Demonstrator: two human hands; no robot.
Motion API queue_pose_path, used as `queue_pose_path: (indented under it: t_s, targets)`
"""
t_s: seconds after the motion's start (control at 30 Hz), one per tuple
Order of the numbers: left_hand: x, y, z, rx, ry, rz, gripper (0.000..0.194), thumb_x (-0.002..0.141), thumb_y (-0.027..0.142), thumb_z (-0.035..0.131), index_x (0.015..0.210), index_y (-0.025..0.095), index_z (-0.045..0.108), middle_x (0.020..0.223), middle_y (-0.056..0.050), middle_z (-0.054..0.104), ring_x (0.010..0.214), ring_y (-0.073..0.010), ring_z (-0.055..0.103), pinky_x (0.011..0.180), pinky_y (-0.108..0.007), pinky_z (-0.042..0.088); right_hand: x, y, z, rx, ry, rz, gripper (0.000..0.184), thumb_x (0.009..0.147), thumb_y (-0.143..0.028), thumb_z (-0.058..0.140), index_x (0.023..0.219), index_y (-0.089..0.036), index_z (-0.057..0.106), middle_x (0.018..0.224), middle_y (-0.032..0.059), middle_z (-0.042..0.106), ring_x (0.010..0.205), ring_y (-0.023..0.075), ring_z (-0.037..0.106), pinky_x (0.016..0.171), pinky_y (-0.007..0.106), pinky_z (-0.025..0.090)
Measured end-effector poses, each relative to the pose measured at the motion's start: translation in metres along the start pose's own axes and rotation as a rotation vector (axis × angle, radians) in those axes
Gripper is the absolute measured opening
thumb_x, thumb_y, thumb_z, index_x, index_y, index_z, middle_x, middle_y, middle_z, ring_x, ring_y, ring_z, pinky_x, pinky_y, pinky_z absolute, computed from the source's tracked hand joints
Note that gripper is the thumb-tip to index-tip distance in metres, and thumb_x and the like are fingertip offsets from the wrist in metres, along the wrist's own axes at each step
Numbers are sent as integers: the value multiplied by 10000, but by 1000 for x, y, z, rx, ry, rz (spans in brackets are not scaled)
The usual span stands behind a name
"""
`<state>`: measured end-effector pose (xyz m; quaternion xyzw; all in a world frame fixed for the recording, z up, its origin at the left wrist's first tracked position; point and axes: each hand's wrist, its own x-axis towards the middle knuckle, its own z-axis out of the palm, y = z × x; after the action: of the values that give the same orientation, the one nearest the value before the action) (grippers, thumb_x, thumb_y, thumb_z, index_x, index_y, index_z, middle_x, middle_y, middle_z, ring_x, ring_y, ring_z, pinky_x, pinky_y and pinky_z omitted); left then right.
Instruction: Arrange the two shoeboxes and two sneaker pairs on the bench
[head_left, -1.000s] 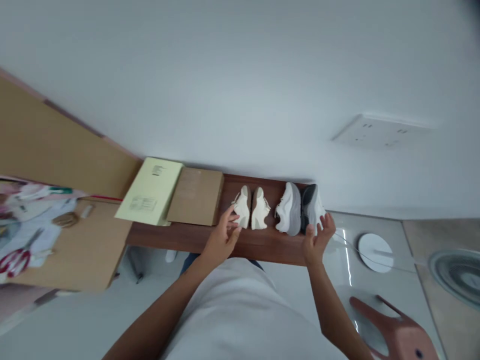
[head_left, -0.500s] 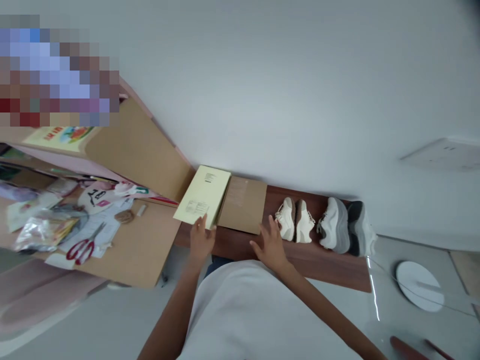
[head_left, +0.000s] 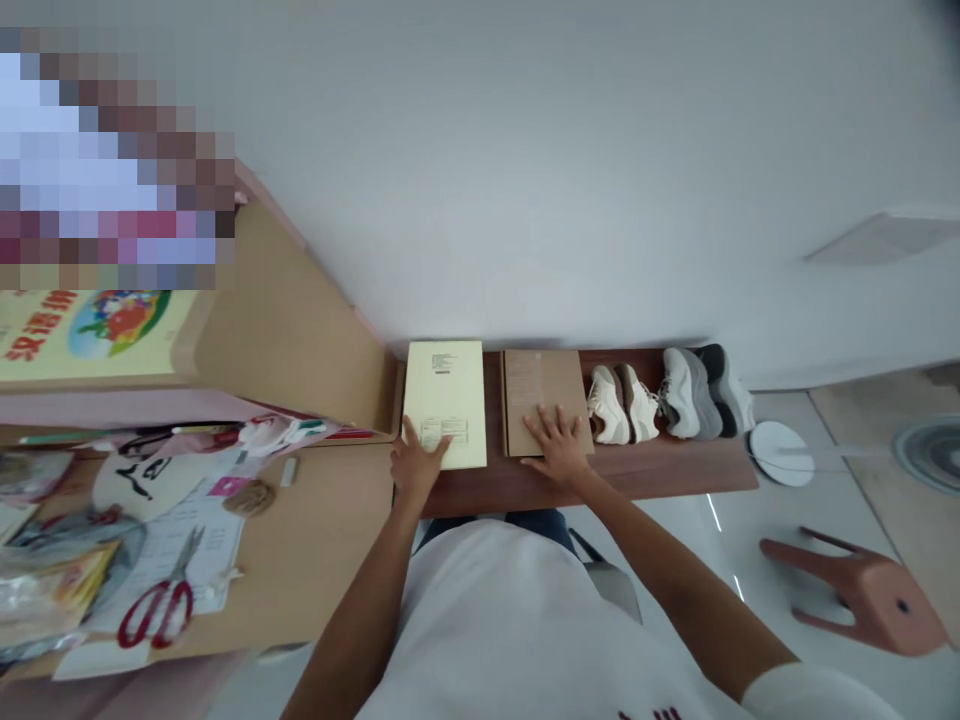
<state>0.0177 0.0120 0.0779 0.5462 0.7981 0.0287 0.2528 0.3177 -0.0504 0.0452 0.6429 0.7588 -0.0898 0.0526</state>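
Observation:
A pale yellow box (head_left: 444, 400) and a brown cardboard box (head_left: 541, 385) lie side by side on a dark wooden shelf (head_left: 660, 472) against the white wall. My left hand (head_left: 418, 464) rests on the near edge of the yellow box, fingers spread. My right hand (head_left: 556, 443) lies flat and open on the near end of the brown box. To the right of the boxes stand a cream pair of shoes (head_left: 621, 404) and a grey and white pair of sneakers (head_left: 703, 391).
A tan desk (head_left: 315, 545) at left carries red scissors (head_left: 159, 600), papers and small items, with a book shelf above it. A pink stool (head_left: 862, 592) lies on the pale floor at right, near a white round disc (head_left: 780, 452) and a fan.
Both hands left the shoes and moved left onto the two boxes. The yellow box, earlier overlapping the brown one at an angle, now lies straight beside it with a gap. The view swung left.

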Motion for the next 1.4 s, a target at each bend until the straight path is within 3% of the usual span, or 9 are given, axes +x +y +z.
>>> queue_pose_path:
  t_s: [0.27, 0.37, 0.47, 0.57, 0.63, 0.77, 0.97, 1.23, 1.4]
  targets:
    - [-6, 7, 8, -96, -11, -28, 1088, 806, 757, 541, 1617, 165, 122, 1506, -297, 388, 1328, -480, 454, 1011, -610, 429, 12, 14, -6, 58, 18, 9, 843, 861, -618, 606, 1582, -327, 281, 1693, 93, 132, 1526, 472, 55, 1118, 781, 74]
    - [-5, -1, 3, -173, -27, 21, 1109, 803, 730, 574, 1617, 154, 90, 1579, -288, 297, 1385, -480, 399, 1051, -620, 401, 9, 7, -16, 164, 57, 46, 909, 791, -645, 682, 1563, -299, 347, 1683, 117, 173, 1520, 488, 79, 1118, 785, 82]
    - [-4, -23, -4, -273, -4, 147, 1018, 863, 671, 542, 1605, 113, 123, 1620, -262, 249, 1469, -426, 305, 1156, -582, 311, -4, -22, -25, 376, 188, 112, 881, 806, -661, 662, 1532, -228, 414, 1650, 162, 263, 1514, 452, 181, 1167, 707, 172]
    - [-6, -56, -9, -386, -2, 235, 828, 928, 595, 488, 1562, 109, 269, 1569, -237, 374, 1481, -356, 323, 1207, -523, 265, -21, -67, -26, 704, 316, 180, 653, 933, -592, 512, 1456, -202, 501, 1500, 178, 502, 1401, 330, 455, 1151, 538, 374]
    - [-8, -75, -9, -439, -15, 227, 744, 935, 572, 491, 1512, 119, 370, 1512, -227, 456, 1452, -343, 383, 1198, -513, 296, -28, -98, -22, 898, 328, 267, 585, 955, -577, 471, 1404, -209, 542, 1369, 161, 616, 1272, 293, 580, 1075, 492, 472]
    - [-9, -95, -5, -475, -68, 220, 714, 911, 575, 534, 1455, 120, 449, 1495, -224, 477, 1436, -340, 412, 1196, -508, 309, -24, -137, -12, 1069, 256, 446, 645, 903, -609, 534, 1402, -201, 530, 1382, 162, 604, 1269, 312, 582, 1033, 501, 504]
    - [3, -87, -2, -524, -93, 319, 732, 883, 583, 590, 1463, 162, 443, 1505, -193, 477, 1440, -321, 406, 1199, -509, 301, 4, -144, -5, 1101, 196, 559, 783, 854, -622, 599, 1460, -144, 464, 1508, 190, 486, 1430, 318, 429, 1183, 488, 350]
    - [15, -58, -7, -597, -99, 354, 749, 881, 567, 615, 1484, 167, 420, 1516, -177, 476, 1443, -312, 400, 1209, -484, 292, 36, -141, -1, 1133, 178, 583, 854, 837, -618, 620, 1515, -157, 381, 1568, 170, 417, 1449, 299, 409, 1214, 453, 308]
    - [27, -48, -5, -558, -92, 307, 759, 887, 543, 620, 1505, 171, 386, 1539, -172, 454, 1449, -309, 395, 1212, -477, 290, 50, -139, -2, 1126, 179, 586, 847, 846, -597, 620, 1517, -146, 368, 1572, 183, 403, 1486, 303, 348, 1222, 466, 292]
